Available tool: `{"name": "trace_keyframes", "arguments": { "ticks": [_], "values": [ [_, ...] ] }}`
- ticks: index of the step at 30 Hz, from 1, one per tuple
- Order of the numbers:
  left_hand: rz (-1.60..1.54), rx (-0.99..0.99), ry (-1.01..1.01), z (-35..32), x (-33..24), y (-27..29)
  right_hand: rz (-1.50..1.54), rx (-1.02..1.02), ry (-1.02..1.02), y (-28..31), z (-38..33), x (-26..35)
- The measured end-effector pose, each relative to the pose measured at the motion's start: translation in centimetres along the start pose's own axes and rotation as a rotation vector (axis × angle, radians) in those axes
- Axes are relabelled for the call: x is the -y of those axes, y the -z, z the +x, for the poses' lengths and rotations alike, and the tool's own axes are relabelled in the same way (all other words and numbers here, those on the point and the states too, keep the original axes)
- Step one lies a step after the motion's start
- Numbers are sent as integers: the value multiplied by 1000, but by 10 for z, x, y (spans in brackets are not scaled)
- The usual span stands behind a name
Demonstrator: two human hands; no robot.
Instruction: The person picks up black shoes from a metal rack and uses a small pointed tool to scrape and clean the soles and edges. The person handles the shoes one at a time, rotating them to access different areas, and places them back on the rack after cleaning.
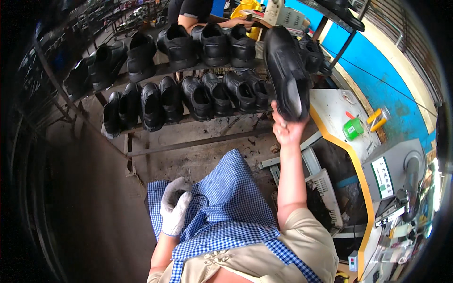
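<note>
Fingers of right hand [286,128] grip black shoe [287,71] near green container [353,128].

Daylight, fairly bright on the right side; left side much dimmer, floor and wall there sink into shadow w/ little detail. Brightest spots: white worktop [332,111] at right and a blown-out patch at the far right rim. Soft sheen on the black shoes on the rack [188,96] and on the sole of the raised shoe [287,70], light coming from above/right. Heavy fisheye: rack bars and bench edge curve, black vignette in all corners. Centre sharp enough; rim areas smeared, esp. far left and lower right clutter. Checked apron [222,207] crisp, no motion blur seen.
</note>
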State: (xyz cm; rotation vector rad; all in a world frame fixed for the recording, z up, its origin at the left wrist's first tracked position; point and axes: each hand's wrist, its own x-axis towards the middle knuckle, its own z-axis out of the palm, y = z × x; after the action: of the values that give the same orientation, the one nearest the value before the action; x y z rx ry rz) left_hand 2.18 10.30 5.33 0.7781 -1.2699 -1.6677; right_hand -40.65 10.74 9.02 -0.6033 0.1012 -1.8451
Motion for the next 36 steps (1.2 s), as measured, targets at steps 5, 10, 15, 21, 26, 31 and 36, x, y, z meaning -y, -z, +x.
{"name": "trace_keyframes", "arguments": {
  "ticks": [5,10,15,21,26,31,36],
  "values": [
    [9,52,39,1,4,-9,-35,-99,-82,-3,102,26],
    [16,56,81,-2,7,-12,-25,-522,85,0,146,7],
    [-16,32,144,-3,11,-9,-477,-643,335,33,112,-57],
    [62,48,179,-4,4,-5,-1704,-465,916,-22,135,-91],
    [-18,73,181,-7,12,-9,-1905,-572,758,-22,172,-74],
    [-28,84,217,-12,12,-11,-1655,-490,808,-11,153,-56],
    [-44,87,225,-12,9,-4,-1186,-354,978,-81,52,-57]
  ]
}}
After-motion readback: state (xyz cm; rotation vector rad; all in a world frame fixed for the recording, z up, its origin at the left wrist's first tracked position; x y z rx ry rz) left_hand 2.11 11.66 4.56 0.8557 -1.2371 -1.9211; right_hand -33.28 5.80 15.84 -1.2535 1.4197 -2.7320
